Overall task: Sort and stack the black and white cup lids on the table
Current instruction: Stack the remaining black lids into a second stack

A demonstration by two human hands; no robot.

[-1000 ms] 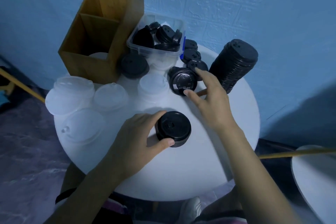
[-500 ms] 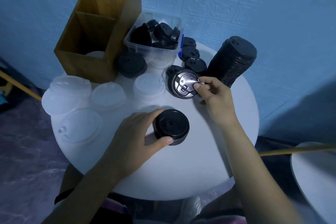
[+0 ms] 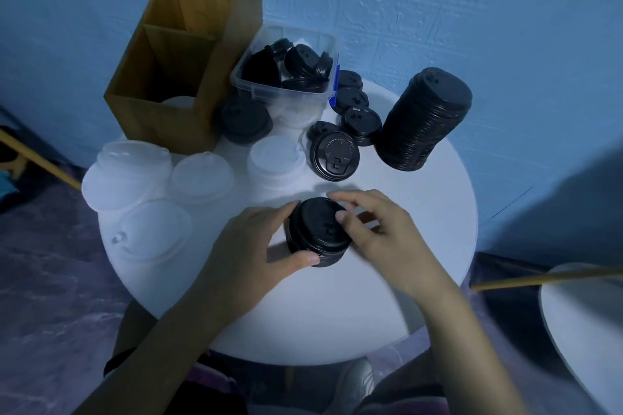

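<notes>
While hands (image 3: 251,248) grip, lid stack (image 3: 312,234) upright; tops up

On the round white table (image 3: 337,313), the left hand (image 3: 249,246) grips the side of a short black lid stack (image 3: 313,236). The right hand (image 3: 381,236), blurred, curls over the stack's top and seems to touch it. Farther back lie a single black lid (image 3: 334,156), a tall black stack (image 3: 424,118) on the right and white lids (image 3: 273,158) on the left.
</notes>
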